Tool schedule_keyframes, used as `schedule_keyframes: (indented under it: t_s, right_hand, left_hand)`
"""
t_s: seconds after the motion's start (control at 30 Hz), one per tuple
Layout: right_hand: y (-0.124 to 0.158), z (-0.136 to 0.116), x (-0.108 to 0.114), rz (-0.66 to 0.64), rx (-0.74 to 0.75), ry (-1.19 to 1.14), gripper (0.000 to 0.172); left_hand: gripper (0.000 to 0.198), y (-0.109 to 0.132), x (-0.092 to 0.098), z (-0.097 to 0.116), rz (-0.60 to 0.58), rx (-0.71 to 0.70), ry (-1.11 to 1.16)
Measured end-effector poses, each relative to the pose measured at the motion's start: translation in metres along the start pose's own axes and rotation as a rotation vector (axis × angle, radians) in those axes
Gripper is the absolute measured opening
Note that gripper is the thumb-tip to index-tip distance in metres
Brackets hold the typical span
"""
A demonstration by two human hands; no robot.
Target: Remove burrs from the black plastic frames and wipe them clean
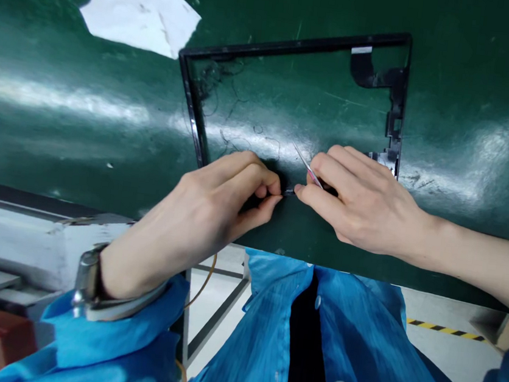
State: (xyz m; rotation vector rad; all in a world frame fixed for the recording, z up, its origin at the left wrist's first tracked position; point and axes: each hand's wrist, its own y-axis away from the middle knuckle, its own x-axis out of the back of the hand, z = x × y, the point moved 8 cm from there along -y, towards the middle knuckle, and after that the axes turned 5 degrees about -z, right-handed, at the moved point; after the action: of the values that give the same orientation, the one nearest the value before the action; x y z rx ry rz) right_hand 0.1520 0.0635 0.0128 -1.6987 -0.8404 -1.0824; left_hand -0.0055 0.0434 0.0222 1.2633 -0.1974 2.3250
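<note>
one black frame point(298, 46), left hand point(206, 210) pinching its edge, right hand point(363, 203) grasping one tweezers point(306, 163)

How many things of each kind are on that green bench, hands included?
Black frame: 1
White paper sheet: 1
Thin metal tool, pinched in the right hand: 1
Hands, counting the left hand too: 2
Dark threads inside the frame: too fine to count
Total: 5
</note>
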Motion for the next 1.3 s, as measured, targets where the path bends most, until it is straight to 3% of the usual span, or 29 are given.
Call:
schedule_keyframes:
  t_s: [0.17, 0.33, 0.47, 0.63, 0.93, 1.13, 1.3]
  right_hand:
    - [-0.001, -0.002, 0.001, 0.002, -0.016, 0.014, 0.027]
    - [0.0, -0.002, -0.002, 0.015, -0.028, 0.009, 0.024]
    - [0.001, 0.0, -0.003, -0.008, -0.02, -0.028, 0.028]
    - [0.0, 0.001, -0.003, -0.05, -0.003, -0.048, 0.034]
    - [0.0, -0.001, -0.001, -0.032, -0.002, -0.016, 0.031]
    - [0.001, 0.0, -0.002, -0.048, -0.006, -0.047, 0.033]
    - [0.001, -0.001, -0.001, -0.037, -0.004, -0.035, 0.031]
  left_hand:
    - [0.012, -0.001, 0.005, -0.004, -0.024, -0.01, 0.021]
    - [0.011, 0.012, 0.017, -0.01, 0.062, 0.056, 0.01]
    - [0.005, 0.015, 0.011, -0.004, 0.082, 0.003, -0.027]
    - [0.008, 0.01, -0.001, -0.002, -0.008, 0.039, 0.006]
    - [0.022, -0.006, 0.004, 0.001, -0.192, 0.02, -0.017]
    - [0.022, -0.008, 0.005, -0.001, -0.207, 0.003, -0.009]
    - [0.018, -0.003, 0.007, -0.005, -0.177, 0.073, 0.014]
